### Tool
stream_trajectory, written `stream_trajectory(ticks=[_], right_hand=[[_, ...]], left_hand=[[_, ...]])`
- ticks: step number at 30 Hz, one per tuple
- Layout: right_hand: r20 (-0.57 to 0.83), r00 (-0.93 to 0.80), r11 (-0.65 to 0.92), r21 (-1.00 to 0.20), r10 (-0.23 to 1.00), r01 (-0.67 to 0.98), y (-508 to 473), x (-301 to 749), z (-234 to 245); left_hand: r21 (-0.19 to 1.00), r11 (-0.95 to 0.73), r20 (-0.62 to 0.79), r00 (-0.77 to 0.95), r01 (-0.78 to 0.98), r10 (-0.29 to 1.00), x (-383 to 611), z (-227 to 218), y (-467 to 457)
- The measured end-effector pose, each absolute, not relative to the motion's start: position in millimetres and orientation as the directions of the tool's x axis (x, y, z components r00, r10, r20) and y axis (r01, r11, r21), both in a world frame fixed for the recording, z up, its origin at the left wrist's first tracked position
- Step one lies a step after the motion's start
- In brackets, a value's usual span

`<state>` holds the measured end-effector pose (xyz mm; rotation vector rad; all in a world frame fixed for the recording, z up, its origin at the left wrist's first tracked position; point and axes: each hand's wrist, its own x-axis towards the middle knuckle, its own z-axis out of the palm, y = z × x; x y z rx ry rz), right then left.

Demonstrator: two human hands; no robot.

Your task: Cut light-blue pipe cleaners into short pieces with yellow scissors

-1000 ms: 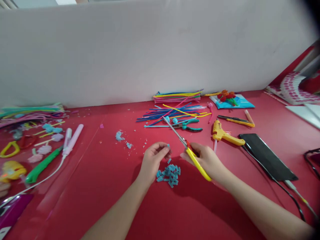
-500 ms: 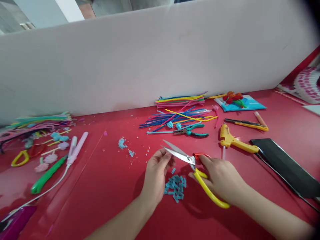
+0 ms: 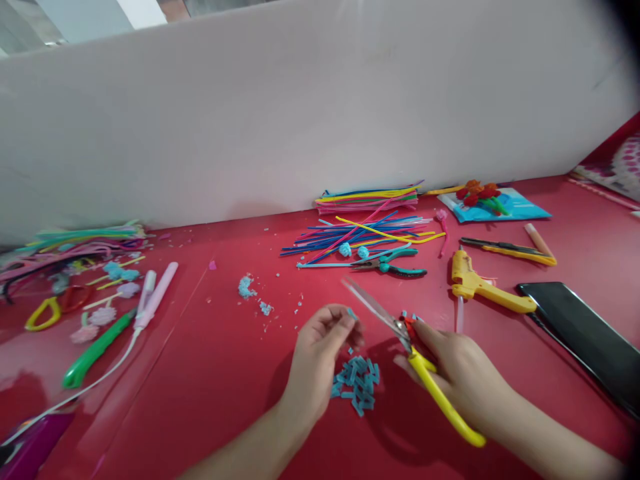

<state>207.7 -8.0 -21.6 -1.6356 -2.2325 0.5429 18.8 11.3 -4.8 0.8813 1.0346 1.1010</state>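
My left hand (image 3: 320, 350) pinches a short light-blue pipe cleaner piece (image 3: 352, 313) between thumb and fingers, just above the red table (image 3: 210, 400). My right hand (image 3: 457, 373) grips yellow-and-red-handled scissors (image 3: 400, 330), whose blades lie together and point up-left, ending a little right of the pinched piece. Between the two hands lies a small pile of several cut light-blue pieces (image 3: 357, 383).
Behind are loose coloured pipe cleaners (image 3: 360, 233), a flat stack of them (image 3: 367, 197), teal pliers (image 3: 395, 265), a yellow glue gun (image 3: 483, 287), a black phone (image 3: 587, 340) and a yellow utility knife (image 3: 505, 249). Left: a green tool (image 3: 93, 350), a pink corded tool (image 3: 155, 297). A white partition (image 3: 300, 113) runs behind.
The scissor blades, apart half a second ago beside my left fingers, have come together. A short blue piece still sits in my left pinch. The camera has shifted slightly.
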Motion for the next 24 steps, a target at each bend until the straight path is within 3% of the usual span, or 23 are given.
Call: stream_trajectory(ticks=[3, 5, 10, 17, 21, 24], right_hand=[[-0.037, -0.244, 0.141, -0.726, 0.969, 0.673, -9.3, 204.3, -17.2], [-0.075, -0.223, 0.070, -0.815, 0.972, 0.575, -10.7, 201.7, -15.7], [-0.109, -0.238, 0.040, -0.835, 0.965, 0.548, -13.0, 198.1, -17.1], [-0.073, -0.138, 0.012, -0.847, 0.988, 0.532, -9.3, 196.9, -9.3], [-0.155, -0.149, -0.061, -0.864, 0.977, 0.500, -7.7, 195.1, -2.8], [-0.137, -0.182, -0.027, -0.864, 0.974, 0.503, -9.3, 193.9, -7.1]], left_hand=[[0.942, 0.328, -0.298, 0.263, -0.075, 0.918, 24.5, -3.8, 3.9], [0.952, 0.295, -0.305, 0.321, 0.080, 0.897, 28.9, -5.0, -2.7], [0.923, 0.026, -0.173, 0.356, 0.384, 0.918, 34.8, -10.6, -12.2], [0.918, -0.009, -0.130, 0.321, 0.396, 0.938, 29.8, -8.3, -3.0], [0.954, 0.112, -0.210, 0.349, 0.279, 0.913, 29.9, -6.8, -1.3], [0.956, 0.208, -0.273, 0.365, 0.208, 0.890, 32.5, -11.0, -3.9]])
